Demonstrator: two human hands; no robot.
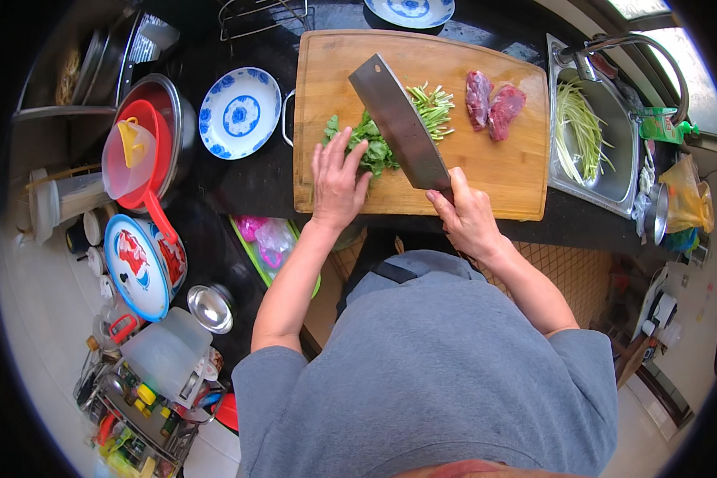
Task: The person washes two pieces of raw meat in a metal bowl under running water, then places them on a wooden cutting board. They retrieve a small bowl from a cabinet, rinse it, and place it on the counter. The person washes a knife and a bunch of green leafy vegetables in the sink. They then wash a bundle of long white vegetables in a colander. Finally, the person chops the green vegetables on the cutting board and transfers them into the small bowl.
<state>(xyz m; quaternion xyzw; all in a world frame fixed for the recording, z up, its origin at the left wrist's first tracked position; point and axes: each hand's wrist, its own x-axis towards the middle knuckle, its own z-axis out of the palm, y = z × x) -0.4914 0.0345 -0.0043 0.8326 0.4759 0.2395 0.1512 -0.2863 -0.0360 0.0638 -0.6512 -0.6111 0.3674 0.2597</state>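
My right hand (469,218) grips the handle of a broad steel cleaver (397,122), its blade slanting up to the left over a wooden cutting board (502,185). Spread fingers of my left hand (339,179) rest at the edge of leafy green herbs (379,152), which look like cilantro. Part of the leaves is hidden under the blade. On the blade's far side lies a pile of cut green stems (433,110). Two pieces of raw red meat (479,98) sit side by side on the board's right half.
A blue-and-white plate (241,113) stands left of the board, and another plate (409,11) behind it. To the right, a steel sink (618,173) holds long pale-green stalks (576,131) under a faucet (681,71). Red and steel basins (182,143) and an enamel pot (136,266) stand left.
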